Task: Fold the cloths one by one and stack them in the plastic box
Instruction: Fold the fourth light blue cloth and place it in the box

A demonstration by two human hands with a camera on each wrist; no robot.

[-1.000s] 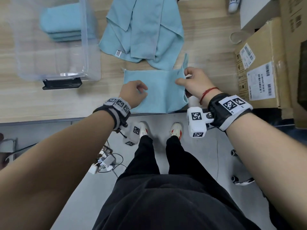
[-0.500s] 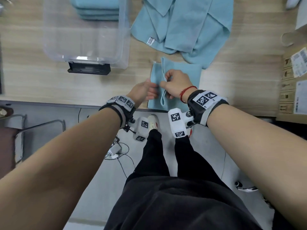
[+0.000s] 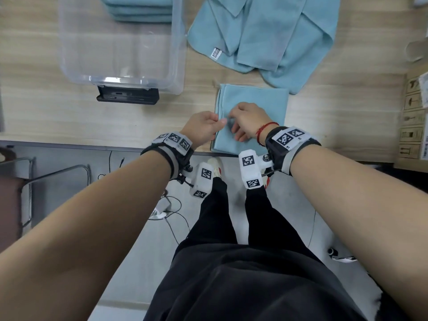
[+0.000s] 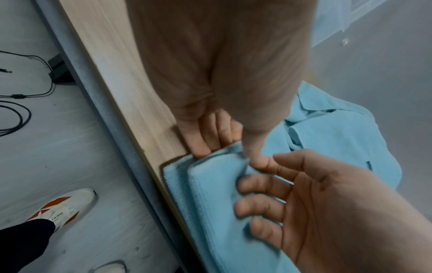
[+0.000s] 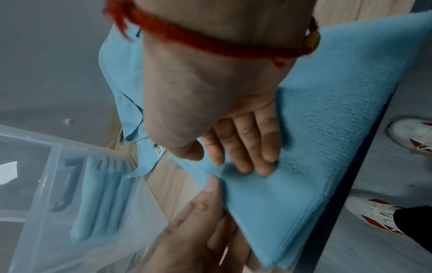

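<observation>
Basically, going left to right: the clear box (image 3: 120,54) sits far left on the table (image 3: 46,112) with folded cloths (image 3: 139,10) already stacked at its far end. Next, the left hand (image 3: 203,128) pinches the left edge of the folded cloth (image 3: 254,100), thumb on top, fingers curled under the layers. The right hand (image 3: 247,121) lies on that cloth with fingers mostly straight, pressing it flat, holding nothing. Cloth sits at the near table edge, just overhanging. Unfolded pile (image 3: 266,38) lies beyond it, nearly touching. Judging by looks: light, soft, limp, not slippery, not fragile; layers will likely slide apart or droop, so grip the whole stacked edge, or support it from both sides when lifting.
</observation>
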